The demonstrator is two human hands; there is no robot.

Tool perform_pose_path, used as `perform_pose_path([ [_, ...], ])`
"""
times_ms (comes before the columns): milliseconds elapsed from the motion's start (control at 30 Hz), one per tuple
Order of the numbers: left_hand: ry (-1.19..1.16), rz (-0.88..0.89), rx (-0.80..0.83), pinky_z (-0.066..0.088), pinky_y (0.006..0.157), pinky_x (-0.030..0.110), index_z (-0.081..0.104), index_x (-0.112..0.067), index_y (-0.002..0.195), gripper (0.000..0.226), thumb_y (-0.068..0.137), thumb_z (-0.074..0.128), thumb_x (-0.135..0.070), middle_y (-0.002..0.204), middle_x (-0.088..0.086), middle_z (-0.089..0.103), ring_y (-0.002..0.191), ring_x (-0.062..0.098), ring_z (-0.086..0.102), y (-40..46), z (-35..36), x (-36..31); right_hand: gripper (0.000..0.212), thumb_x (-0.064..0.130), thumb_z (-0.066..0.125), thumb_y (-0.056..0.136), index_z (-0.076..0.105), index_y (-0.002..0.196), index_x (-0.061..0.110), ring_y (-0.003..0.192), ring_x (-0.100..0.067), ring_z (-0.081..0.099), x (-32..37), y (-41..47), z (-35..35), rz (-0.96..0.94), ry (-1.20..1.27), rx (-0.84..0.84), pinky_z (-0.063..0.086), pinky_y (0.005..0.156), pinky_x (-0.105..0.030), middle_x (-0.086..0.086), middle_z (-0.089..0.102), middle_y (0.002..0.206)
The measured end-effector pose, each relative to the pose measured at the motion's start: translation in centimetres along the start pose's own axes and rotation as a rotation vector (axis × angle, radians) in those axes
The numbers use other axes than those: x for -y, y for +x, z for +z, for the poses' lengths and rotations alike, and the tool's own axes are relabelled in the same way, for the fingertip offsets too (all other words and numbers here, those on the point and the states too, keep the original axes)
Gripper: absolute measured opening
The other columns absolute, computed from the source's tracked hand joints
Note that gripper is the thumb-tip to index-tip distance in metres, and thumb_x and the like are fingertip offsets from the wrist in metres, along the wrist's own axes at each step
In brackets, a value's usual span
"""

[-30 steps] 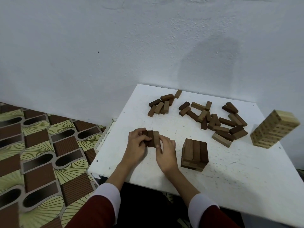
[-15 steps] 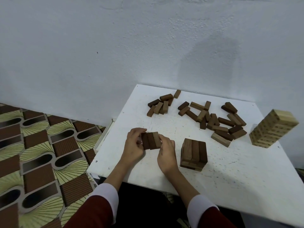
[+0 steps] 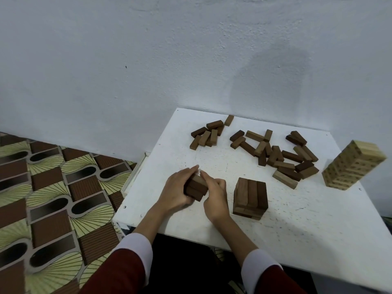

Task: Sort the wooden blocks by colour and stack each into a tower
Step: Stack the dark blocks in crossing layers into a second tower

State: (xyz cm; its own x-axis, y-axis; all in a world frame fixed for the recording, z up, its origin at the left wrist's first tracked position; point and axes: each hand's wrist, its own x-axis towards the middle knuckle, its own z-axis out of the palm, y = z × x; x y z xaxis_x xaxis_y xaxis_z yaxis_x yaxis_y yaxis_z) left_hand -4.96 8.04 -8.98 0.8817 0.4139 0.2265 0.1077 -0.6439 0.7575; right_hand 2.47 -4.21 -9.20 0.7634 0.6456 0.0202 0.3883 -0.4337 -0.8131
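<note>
Two hands are at work on one white table [image 3: 275, 219]: the left hand [image 3: 176, 194] and the right hand [image 3: 214, 197] press together a small bundle of dark blocks [image 3: 196, 187], three as far as I can make out, though fingers hide part of it. Two towers stand on the table: one short brown tower [image 3: 249, 198], three blocks across its top layer, and one tall pale tower [image 3: 352, 165] with too many layers to count. Loose brown blocks lie in two scatters: a far cluster [image 3: 209, 133] of about eight, and a wider heap [image 3: 280, 155] of roughly two dozen, overlapping too much for an exact count.
</note>
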Motion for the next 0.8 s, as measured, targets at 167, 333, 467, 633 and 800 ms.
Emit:
perform_pose_path([
  [167, 0.037, -0.031, 0.0, 0.032, 0.091, 0.015, 0.041, -0.026, 0.14, 0.092, 0.052, 0.069, -0.034, 0.114, -0.013, 0.053, 0.105, 0.005, 0.044, -0.12, 0.14, 0.11, 0.084, -0.026, 0.031, 0.074, 0.028, 0.146, 0.016, 0.131, -0.015, 0.029, 0.59, -0.26, -0.56, -0.014, 0.028, 0.0, 0.022, 0.107, -0.019, -0.004, 0.036, 0.138],
  [333, 0.069, -0.033, 0.003, 0.033, 0.095, 0.023, 0.04, -0.025, 0.141, 0.095, 0.053, 0.066, -0.049, 0.121, -0.01, 0.055, 0.112, 0.008, 0.043, -0.06, 0.29, 0.34, 0.077, -0.024, 0.033, 0.078, 0.032, 0.144, 0.017, 0.125, -0.016, 0.039, 0.61, -0.28, -0.56, 0.063, 0.072, -0.03, 0.032, 0.109, -0.027, -0.005, 0.038, 0.131],
  [467, 0.07, -0.032, -0.005, 0.031, 0.095, 0.02, 0.04, -0.025, 0.141, 0.094, 0.055, 0.072, -0.045, 0.124, -0.012, 0.055, 0.115, 0.007, 0.041, -0.1, 0.4, 0.42, 0.071, -0.021, 0.037, 0.082, 0.036, 0.142, 0.017, 0.121, -0.019, 0.044, 0.43, -0.05, -0.19, 0.089, 0.138, -0.05, 0.039, 0.105, -0.038, -0.003, 0.039, 0.125],
  [633, 0.064, -0.042, -0.009, 0.029, 0.094, 0.019, 0.039, -0.026, 0.141, 0.094, 0.055, 0.073, -0.045, 0.122, -0.015, 0.054, 0.111, 0.001, 0.037, -0.09, 0.35, 0.23, 0.069, -0.021, 0.034, 0.081, 0.037, 0.141, 0.012, 0.121, -0.018, 0.043, 0.39, -0.14, -0.2, 0.083, 0.179, -0.058, 0.038, 0.106, -0.04, -0.004, 0.038, 0.125],
  [800, 0.071, -0.048, 0.009, 0.03, 0.095, 0.021, 0.039, -0.026, 0.141, 0.098, 0.052, 0.065, -0.059, 0.123, -0.015, 0.054, 0.112, 0.002, 0.038, -0.02, 0.35, 0.28, 0.059, -0.014, 0.038, 0.087, 0.041, 0.139, 0.014, 0.108, -0.013, 0.046, 0.61, -0.28, -0.36, 0.086, 0.189, -0.067, 0.042, 0.102, -0.037, -0.004, 0.04, 0.12],
])
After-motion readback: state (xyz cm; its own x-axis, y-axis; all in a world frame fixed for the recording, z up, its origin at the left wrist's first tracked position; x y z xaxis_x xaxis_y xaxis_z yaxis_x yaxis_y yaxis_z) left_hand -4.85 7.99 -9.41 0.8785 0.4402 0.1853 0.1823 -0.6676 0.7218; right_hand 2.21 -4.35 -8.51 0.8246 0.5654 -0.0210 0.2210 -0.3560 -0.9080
